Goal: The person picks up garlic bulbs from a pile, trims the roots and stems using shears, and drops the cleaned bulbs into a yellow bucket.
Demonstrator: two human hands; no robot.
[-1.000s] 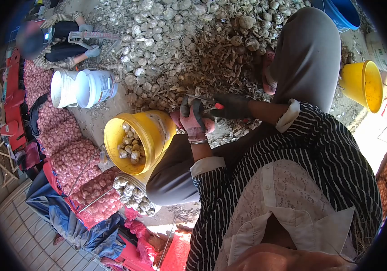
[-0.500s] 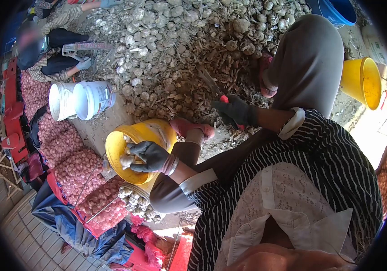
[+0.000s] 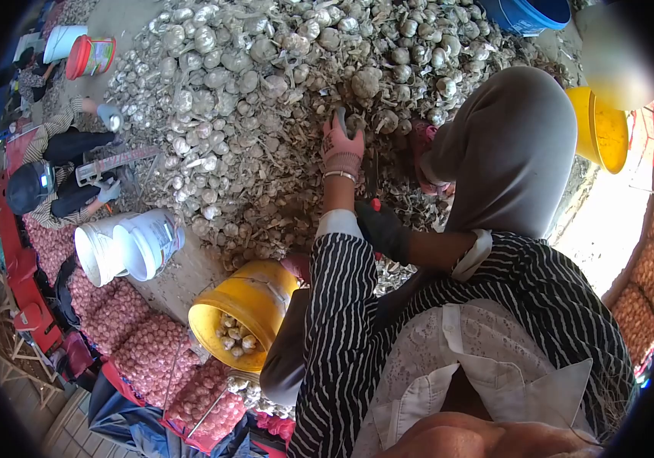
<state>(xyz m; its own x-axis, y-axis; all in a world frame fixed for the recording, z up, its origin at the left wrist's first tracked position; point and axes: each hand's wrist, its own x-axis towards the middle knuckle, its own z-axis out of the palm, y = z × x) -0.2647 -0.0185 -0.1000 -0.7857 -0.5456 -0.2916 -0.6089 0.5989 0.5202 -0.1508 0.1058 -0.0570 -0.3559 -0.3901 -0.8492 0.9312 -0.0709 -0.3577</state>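
Note:
My left hand, in a pink and grey glove, reaches into the pile of garlic bulbs. Its thumb and fingers are apart, close around the bulbs at their tips; a firm hold does not show. My right hand, in a dark glove, is closed on a red-handled cutting tool. The tool's dark blade points up toward the pile and is hard to make out against the litter. Beside my left knee a yellow bucket lies tilted, with several trimmed garlic bulbs inside.
White buckets stand at the left near filled net sacks of garlic. A co-worker sits beyond them. A blue bucket and another yellow bucket stand at the right. Dry stalks cover the ground by my feet.
My left hand has left the yellow bucket's mouth, where it held garlic, and stretched forward to the pile. Bulbs now show in the bucket. The view has shifted; my right hand keeps the tool.

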